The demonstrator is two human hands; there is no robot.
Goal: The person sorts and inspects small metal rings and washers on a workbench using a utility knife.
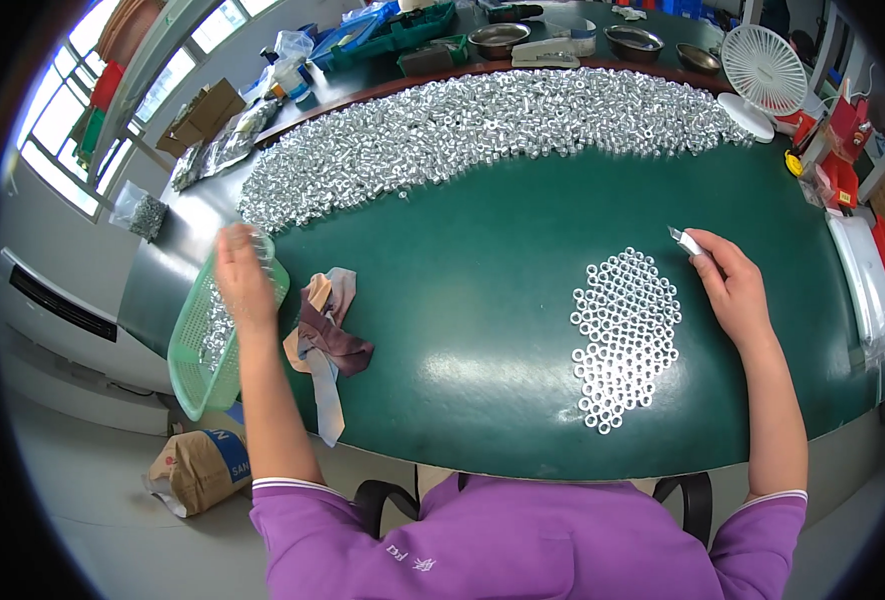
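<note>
My left hand is over the light green plastic basket at the left edge of the table. Its fingers are blurred, and I cannot make out whether they hold anything. Small shiny metal pieces lie inside the basket, partly hidden by that arm. On the right, my right hand is closed around a small utility knife, its pointed blade aimed to the far left. Beside that hand, many silver metal nuts lie flat in one closely packed layer on the green table mat.
A long heap of loose metal nuts spans the far side. Crumpled cloth strips lie right of the basket. Metal bowls stand behind the heap, with a white fan at far right. A paper sack sits on the floor.
</note>
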